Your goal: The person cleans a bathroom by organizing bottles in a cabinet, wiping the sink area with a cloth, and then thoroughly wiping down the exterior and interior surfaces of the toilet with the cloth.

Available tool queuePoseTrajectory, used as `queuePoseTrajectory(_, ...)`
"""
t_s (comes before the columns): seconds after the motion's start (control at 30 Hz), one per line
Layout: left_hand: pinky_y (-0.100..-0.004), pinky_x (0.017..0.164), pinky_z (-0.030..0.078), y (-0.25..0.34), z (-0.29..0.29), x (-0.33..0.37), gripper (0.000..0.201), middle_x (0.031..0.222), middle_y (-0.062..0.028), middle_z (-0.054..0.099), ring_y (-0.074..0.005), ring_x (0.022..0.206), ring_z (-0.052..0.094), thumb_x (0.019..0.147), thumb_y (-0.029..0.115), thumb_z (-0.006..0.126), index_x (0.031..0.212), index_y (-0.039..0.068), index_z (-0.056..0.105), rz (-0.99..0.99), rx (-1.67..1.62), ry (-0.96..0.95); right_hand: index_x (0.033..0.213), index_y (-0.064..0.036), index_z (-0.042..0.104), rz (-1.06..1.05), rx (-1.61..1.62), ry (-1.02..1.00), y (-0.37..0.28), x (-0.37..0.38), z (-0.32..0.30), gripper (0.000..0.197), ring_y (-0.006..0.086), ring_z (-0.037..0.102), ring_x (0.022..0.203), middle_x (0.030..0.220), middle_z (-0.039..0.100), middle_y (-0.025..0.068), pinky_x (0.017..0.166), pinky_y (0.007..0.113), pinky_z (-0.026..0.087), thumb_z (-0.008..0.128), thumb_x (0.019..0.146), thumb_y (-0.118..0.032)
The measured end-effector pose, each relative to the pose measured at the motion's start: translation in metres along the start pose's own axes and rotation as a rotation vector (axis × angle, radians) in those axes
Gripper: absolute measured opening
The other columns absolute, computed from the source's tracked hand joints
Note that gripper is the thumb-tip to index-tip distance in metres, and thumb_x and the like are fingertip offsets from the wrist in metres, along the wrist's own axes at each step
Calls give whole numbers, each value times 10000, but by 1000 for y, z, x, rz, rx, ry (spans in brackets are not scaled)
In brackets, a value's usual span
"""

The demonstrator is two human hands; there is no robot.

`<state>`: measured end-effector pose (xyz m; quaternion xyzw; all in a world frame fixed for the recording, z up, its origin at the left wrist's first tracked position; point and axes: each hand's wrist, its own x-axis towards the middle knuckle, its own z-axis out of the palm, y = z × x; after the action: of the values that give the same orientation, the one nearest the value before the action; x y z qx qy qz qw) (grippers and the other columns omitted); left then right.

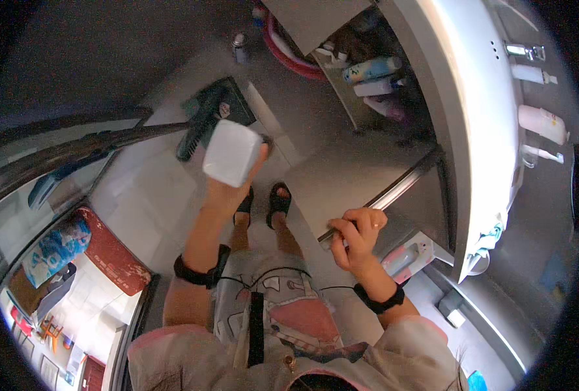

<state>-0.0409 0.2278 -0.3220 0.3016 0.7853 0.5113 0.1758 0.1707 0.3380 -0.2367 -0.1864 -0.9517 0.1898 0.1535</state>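
White, soft-cornered square block [232, 154], material unclear, at centre-left of frame, clamped in left hand [233, 191]; fingers mostly hidden behind it. Right hand [360, 238], right of centre, well apart from left, fingers curled on end of long silver metal strip [403, 186] along cabinet panel edge. Dark green bristled brush head [198, 133] beyond block, upper left of centre. Open cabinet at upper right, holding blue-and-yellow bottle [372, 68]. White curved desk [475, 130] along right side, pale pink bottle [542, 124] on it. Black open-toed sandals [278, 205] below block, mid-frame.
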Motion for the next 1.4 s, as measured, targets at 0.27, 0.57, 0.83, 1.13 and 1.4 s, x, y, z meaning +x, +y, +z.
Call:
queuePoseTrajectory(0.27,-339,736,481,-55,159,43,248,907,-67,594,-231,873,566,774,168,598,1003,84,552,-265,-1204,-306,894,-46,562,67,-57,-246,26,32,4,314,253,486,611,674,508,81,542,365,351,556,613,-186)
queuePoseTrajectory(0.57,-400,794,450,17,236,104,384,1069,-218,513,-339,937,529,811,105,508,1162,-18,414,-161,-341,-617,842,-59,598,117,-47,-158,21,26,9,316,194,445,507,589,465,32,496,314,302,550,533,-112)
queuePoseTrajectory(0.83,-406,807,453,5,318,117,416,1095,-228,480,-341,961,517,807,100,526,1182,-21,394,-227,-95,-701,824,-56,606,156,-14,-133,17,27,9,337,178,409,477,570,450,13,509,295,290,548,502,-134)
queuePoseTrajectory(1.13,-403,822,464,14,308,124,461,1126,-211,441,-320,994,505,780,112,577,1190,6,396,46,358,-835,814,-50,612,156,9,-70,18,27,9,317,161,398,465,545,447,4,512,288,282,550,524,-162)
queuePoseTrajectory(1.4,-436,850,441,21,279,118,521,1183,-180,460,-323,998,517,762,221,615,1207,45,409,-180,159,-865,802,-74,606,152,-19,-141,20,21,8,287,177,405,482,550,434,5,512,286,283,547,532,-154)
